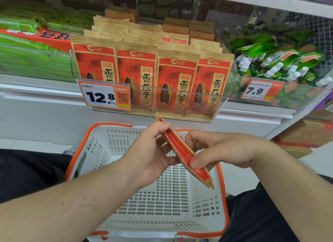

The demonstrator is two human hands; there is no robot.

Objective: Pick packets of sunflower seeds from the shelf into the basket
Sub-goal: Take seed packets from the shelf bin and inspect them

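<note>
Basket (115,151) looks empty so far. Both hands, left hand (153,151) and right hand (221,149), pinch one sunflower seed packet (185,153) edge-on right above it; the shelf bin (232,75) is still packed with more.

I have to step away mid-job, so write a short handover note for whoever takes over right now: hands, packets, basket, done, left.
Left hand: grips the held packet from its left side.
Right hand: pinches the same packet from the right, thumb on its edge.
The held packet is edge-on, tilted, above the white basket with the orange rim.
Basket: no packet visible inside.
Shelf packets: rows still stand in the clear tray behind the 12.8 price tag.
Done: one packet taken off the shelf.
Left: lower it into the basket, then fetch more.
</note>
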